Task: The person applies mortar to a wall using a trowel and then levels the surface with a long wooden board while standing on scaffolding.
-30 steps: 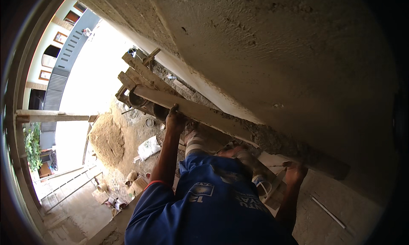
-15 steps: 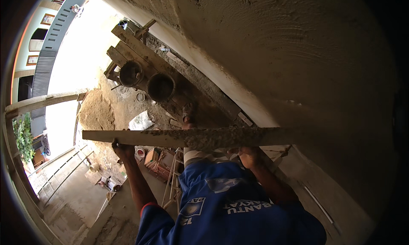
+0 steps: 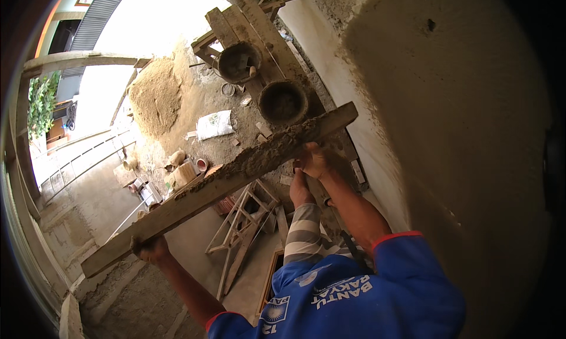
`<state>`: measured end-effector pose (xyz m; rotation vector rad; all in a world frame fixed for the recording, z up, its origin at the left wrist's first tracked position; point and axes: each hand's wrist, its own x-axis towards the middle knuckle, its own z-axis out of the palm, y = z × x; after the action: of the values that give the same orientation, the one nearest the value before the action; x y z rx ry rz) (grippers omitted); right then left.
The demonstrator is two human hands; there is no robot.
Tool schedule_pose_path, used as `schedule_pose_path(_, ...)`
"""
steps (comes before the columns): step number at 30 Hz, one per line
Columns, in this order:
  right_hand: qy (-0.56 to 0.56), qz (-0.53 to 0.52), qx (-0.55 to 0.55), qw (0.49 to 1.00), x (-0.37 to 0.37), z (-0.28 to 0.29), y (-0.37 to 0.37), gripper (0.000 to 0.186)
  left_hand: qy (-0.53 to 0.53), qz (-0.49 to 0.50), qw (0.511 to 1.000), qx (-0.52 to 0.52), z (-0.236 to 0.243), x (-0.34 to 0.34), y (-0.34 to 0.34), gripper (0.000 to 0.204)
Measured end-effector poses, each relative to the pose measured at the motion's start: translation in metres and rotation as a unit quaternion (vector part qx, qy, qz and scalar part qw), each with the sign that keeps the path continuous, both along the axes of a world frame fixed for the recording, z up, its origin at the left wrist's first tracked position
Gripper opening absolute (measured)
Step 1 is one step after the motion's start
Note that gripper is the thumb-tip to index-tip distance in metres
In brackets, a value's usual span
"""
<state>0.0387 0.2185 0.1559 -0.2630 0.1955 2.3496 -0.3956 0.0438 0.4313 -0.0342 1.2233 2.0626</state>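
My left hand (image 3: 151,249) grips a long wooden straightedge (image 3: 183,209) near its lower left end, fingers wrapped round its edge. Toward the other end my right hand (image 3: 312,161) is closed on the same board from beneath. The straightedge runs slantwise across the view, its right end farther off and close to the plastered wall (image 3: 466,121). Wet grey mortar (image 3: 265,156) clings in a thick ridge along its upper edge. Beyond the board, two dark mortar buckets (image 3: 283,103) stand on planks, and a trowel handle (image 3: 252,72) shows in the farther one.
I am up on a plank platform (image 3: 259,32) running along the wall. Lower down are a sand heap (image 3: 154,97), a white sack (image 3: 215,125), a wooden trestle (image 3: 236,227) and several loose pieces of rubble. A timber frame (image 3: 82,61) crosses at left.
The straightedge has swung from nearly level to slanted, its left end lower and nearer, its right end farther off. Both hands keep hold of it. My view has shifted too.
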Motion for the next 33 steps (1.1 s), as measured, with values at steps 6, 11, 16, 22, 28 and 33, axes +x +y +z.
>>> schedule_pose_path(6,-0.069,0.089,-0.088,0.990,-0.078,-0.051,0.038,0.037,0.059,0.064,0.996,0.018,0.014,0.051,0.042,0.051)
schedule_pose_path(11,-0.364,0.208,-0.075,0.905,-0.074,-0.044,0.043,0.057,0.114,0.083,0.989,0.052,-0.023,0.104,0.099,0.053)
schedule_pose_path(16,-0.418,0.233,-0.040,0.877,0.001,-0.047,0.036,0.063,0.265,0.052,0.962,-0.032,-0.116,0.156,0.143,0.018)
schedule_pose_path(22,-0.526,0.260,-0.042,0.809,0.093,-0.043,0.020,0.064,0.386,-0.084,0.906,-0.155,-0.163,0.196,0.154,0.033)
schedule_pose_path(28,-0.565,0.249,-0.035,0.786,0.120,-0.048,0.021,0.061,0.648,-0.161,0.698,-0.259,-0.166,0.188,0.137,0.035)
schedule_pose_path(33,-0.623,0.249,0.032,0.741,0.073,-0.063,0.074,0.053,0.498,-0.147,0.799,-0.302,-0.147,0.203,0.142,0.051)
